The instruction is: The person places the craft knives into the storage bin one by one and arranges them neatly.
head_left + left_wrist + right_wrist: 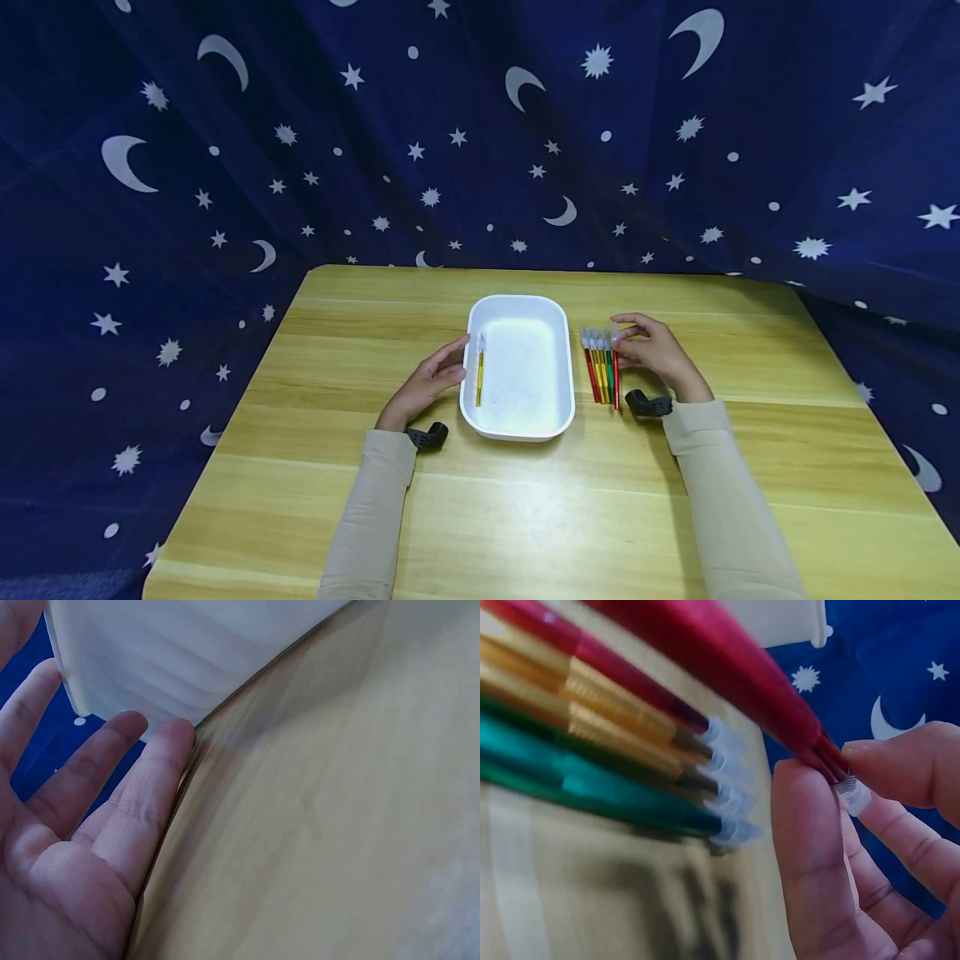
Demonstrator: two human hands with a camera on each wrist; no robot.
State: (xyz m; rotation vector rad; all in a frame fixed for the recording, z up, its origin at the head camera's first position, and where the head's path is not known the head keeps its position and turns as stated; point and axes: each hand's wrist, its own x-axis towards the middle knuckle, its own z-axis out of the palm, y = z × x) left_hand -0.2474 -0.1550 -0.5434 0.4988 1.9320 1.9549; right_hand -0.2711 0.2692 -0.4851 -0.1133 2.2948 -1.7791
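A red craft knife (757,682) with a clear cap is pinched near its capped end between the thumb and forefinger of my right hand (654,350). In the right wrist view it sits above the other knives: a red knife (622,664), two gold ones and a green knife (592,784), lying side by side with clear caps. My left hand (431,383) is at the left side of a white tray (519,437), its fingertips touching the outer wall, fingers mostly straight in the left wrist view. One gold craft knife (479,383) lies lengthwise inside the tray, near its left wall.
The wooden table (300,467) carries the tray near its middle, with the knife row just to the right. Behind the table and along its sides hangs a dark blue cloth (450,100) with moons and stars. A black wrist camera (429,437) sits on each wrist.
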